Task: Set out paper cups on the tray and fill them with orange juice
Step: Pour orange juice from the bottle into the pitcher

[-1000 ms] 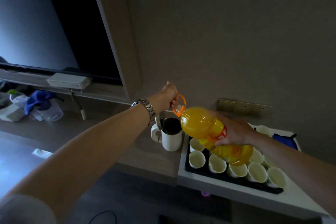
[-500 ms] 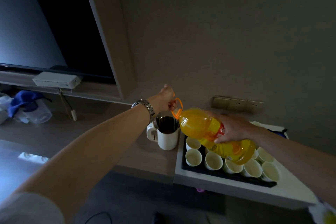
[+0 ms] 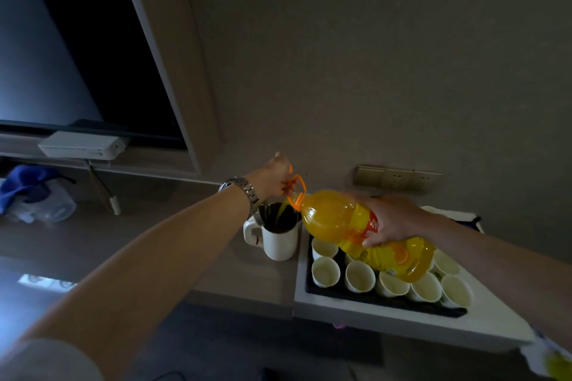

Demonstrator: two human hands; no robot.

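A large bottle of orange juice (image 3: 337, 219) lies tilted on its side, mouth to the left. My right hand (image 3: 393, 219) grips its body over the red label. My left hand (image 3: 274, 176) holds the bottle's orange handle loop (image 3: 297, 190) at the neck. A stream of juice runs from the mouth into a white jug (image 3: 280, 238) with a handle, standing left of the tray. Several white paper cups (image 3: 359, 276) stand upright and look empty on the black tray (image 3: 383, 298), partly under the bottle.
The tray sits on a white block (image 3: 387, 320) on a wooden counter (image 3: 173, 219). A wall socket strip (image 3: 399, 178) is behind. A screen (image 3: 62, 40), a white box (image 3: 82, 145) and a blue cloth with plastic (image 3: 31, 192) lie to the left.
The bottle has tipped further and juice now streams into the white jug. Both hands kept their hold; the view shifted slightly.
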